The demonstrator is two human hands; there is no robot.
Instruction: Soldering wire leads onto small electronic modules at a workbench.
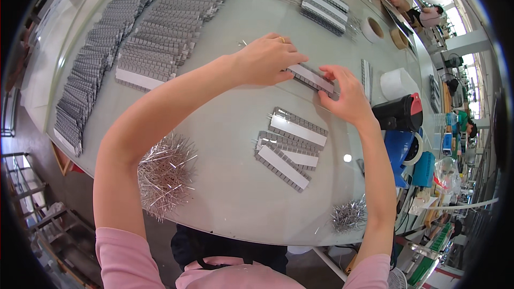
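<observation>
A narrow white strip edged with small grey components (312,78) lay on the glass-topped surface (230,182), beyond its middle, pinched at both ends. The left hand (266,60) pressed its fingers down on the strip's far end; the right hand (347,95) closed thumb and fingers on its near end. Just nearer the person, three finished strips of the same kind (289,147) lay stacked at slight angles, apart from the held one. Bare glass stretched left of them as far as the long overlapping rows of grey strips (144,43). A heap of loose silver metal pins (165,174) sat at the near rim, a smaller tuft (348,215) near the right edge.
</observation>
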